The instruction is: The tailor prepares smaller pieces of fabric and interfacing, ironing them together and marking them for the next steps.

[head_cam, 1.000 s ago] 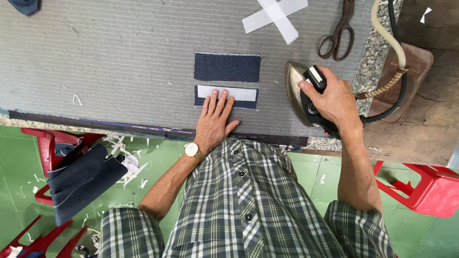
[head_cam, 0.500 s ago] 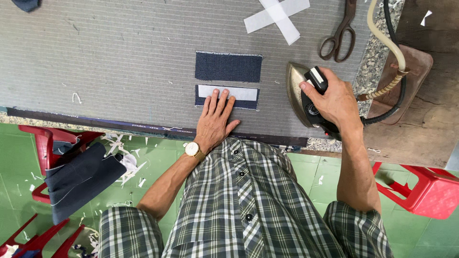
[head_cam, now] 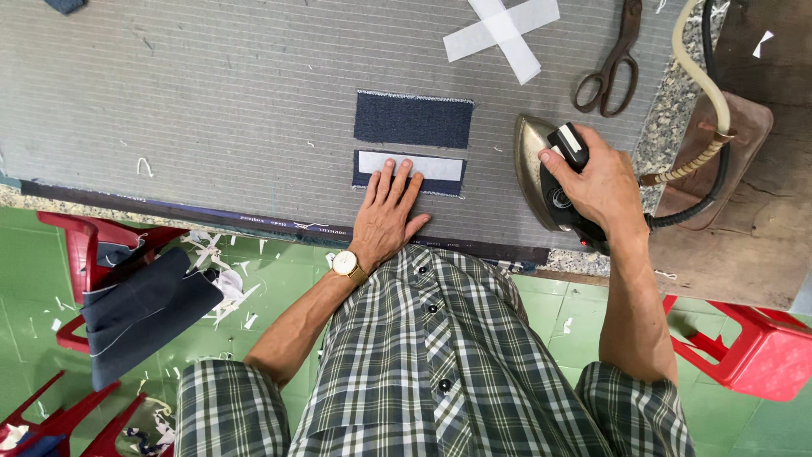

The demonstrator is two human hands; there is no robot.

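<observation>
My left hand lies flat, fingers apart, on a small dark blue fabric piece that carries a white strip. A second, larger dark blue fabric piece sits just beyond it on the grey padded table. To the right, my right hand grips the black handle of a metal flat iron, which rests on the table about a hand's width from the fabric. The iron's cord runs up toward the far right.
Dark scissors and two crossed white strips lie at the far side. A brown stand sits right of the iron. Red plastic stools flank me; the left stool holds dark blue cloth. White scraps litter the green floor.
</observation>
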